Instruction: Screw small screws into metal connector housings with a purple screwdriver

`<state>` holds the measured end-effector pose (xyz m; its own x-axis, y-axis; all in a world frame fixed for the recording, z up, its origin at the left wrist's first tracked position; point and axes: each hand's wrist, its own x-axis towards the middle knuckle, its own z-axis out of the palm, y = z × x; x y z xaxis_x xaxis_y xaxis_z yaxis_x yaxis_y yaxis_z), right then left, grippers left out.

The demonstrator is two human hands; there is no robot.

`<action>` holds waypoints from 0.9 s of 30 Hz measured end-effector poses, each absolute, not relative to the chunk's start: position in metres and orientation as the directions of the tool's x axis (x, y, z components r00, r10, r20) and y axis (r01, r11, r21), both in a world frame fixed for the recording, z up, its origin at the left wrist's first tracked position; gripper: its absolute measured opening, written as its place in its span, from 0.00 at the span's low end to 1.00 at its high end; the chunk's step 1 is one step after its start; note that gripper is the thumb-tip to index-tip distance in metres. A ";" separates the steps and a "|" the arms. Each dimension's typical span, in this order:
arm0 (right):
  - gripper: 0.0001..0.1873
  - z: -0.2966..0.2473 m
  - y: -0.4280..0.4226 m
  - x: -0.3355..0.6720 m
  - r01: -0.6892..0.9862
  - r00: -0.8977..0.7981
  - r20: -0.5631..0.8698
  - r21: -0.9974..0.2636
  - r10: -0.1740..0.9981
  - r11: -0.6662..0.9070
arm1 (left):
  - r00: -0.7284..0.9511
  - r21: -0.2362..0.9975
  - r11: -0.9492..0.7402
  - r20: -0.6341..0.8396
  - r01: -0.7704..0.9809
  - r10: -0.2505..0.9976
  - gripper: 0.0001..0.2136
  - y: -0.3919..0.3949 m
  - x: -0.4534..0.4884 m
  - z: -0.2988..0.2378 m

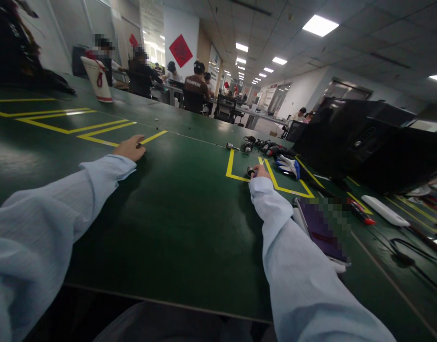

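My left hand (130, 148) is over the left side of the green table (189, 204), at a yellow tape outline (97, 141). Its fingers are closed around something small and dark, too little shown to name. Farther right, my right hand (262, 172) grips a small round metal part (250, 171) between two yellow tape outlines. A thin light tip sticks up by its fingers. Just beyond lie a metal cylinder (231, 146), a similar round part (247, 147) and a tangle of black cables with metal parts (266, 146).
A white-and-blue glove (288, 166) lies beyond my right hand. Near my right forearm are a dark flat device (321, 228), a red-and-black tool (362, 212) and a white bar (384, 210). A paper cup (98, 80) stands far left; a black case (368, 142) far right. People sit behind.
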<state>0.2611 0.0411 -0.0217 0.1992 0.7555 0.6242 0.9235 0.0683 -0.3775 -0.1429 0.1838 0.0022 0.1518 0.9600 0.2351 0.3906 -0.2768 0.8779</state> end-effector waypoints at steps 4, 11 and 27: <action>0.15 -0.029 0.055 0.262 0.902 0.198 0.551 -0.427 0.811 0.070 | -0.028 0.703 -0.366 0.480 0.610 0.877 0.07 0.180 -0.142 0.001; 0.16 -0.027 0.066 0.262 0.897 0.229 0.461 -0.441 0.857 -0.002 | -0.080 0.611 -0.362 0.574 0.704 0.815 0.15 0.166 -0.137 0.000; 0.10 -0.027 0.011 0.171 0.808 0.110 0.460 -0.558 0.881 0.190 | 0.660 0.590 -0.738 0.416 0.328 0.626 0.17 0.036 -0.033 -0.009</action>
<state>0.1711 0.0106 -0.0268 0.1097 0.8812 0.4598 0.8080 0.1903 -0.5576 -0.0332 0.0356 -0.0091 0.6596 0.6260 0.4159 0.3281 -0.7377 0.5901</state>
